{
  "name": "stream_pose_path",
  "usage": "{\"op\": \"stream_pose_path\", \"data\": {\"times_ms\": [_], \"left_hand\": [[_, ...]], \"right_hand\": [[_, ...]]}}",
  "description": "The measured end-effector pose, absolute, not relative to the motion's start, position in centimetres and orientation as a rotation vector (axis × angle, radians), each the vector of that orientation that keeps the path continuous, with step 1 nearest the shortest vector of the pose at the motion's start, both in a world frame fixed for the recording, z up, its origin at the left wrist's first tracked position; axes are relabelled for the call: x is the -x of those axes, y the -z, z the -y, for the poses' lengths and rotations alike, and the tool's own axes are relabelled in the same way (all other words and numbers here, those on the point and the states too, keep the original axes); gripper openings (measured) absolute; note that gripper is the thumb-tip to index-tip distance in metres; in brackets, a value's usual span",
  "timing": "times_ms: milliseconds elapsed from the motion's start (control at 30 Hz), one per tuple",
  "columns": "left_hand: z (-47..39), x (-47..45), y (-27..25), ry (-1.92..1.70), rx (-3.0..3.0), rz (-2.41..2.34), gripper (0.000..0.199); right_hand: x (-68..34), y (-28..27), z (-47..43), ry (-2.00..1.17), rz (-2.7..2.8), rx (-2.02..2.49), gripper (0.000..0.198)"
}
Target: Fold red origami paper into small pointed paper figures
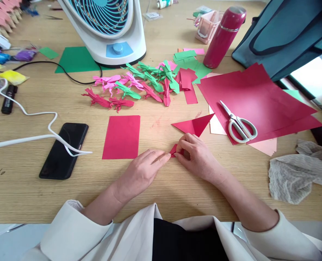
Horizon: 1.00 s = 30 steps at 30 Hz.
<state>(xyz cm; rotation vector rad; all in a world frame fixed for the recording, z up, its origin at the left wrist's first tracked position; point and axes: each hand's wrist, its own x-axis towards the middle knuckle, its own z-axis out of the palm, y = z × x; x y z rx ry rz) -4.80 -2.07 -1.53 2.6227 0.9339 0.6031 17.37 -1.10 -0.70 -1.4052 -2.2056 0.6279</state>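
A small folded piece of red paper (173,149) lies on the table between my hands, mostly covered by fingers. My right hand (195,154) pinches it between thumb and forefinger. From the other side, the fingertips of my left hand (146,166) press at its left corner, fingers held together. Just beyond my right hand stands a larger folded red paper triangle (195,125). To the left of my left hand is a flat stack of red paper rectangles (121,137).
Folded paper figures (128,90) in pink, green and red lie ahead, before a fan (117,47). White-handled scissors (239,127) rest on large red sheets (261,105) at right. A red flask (225,38) stands behind. At left lie a phone (64,150) and white cable (41,137).
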Motion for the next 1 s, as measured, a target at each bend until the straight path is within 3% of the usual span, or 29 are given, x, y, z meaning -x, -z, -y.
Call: {"op": "stream_pose_path", "data": {"times_ms": [1000], "left_hand": [[3.24,4.8,1.19,-0.237,-2.971,-0.904,0.042]], "right_hand": [[-17.85,1.08,0.93,-0.661,2.176,1.35,0.014]]}}
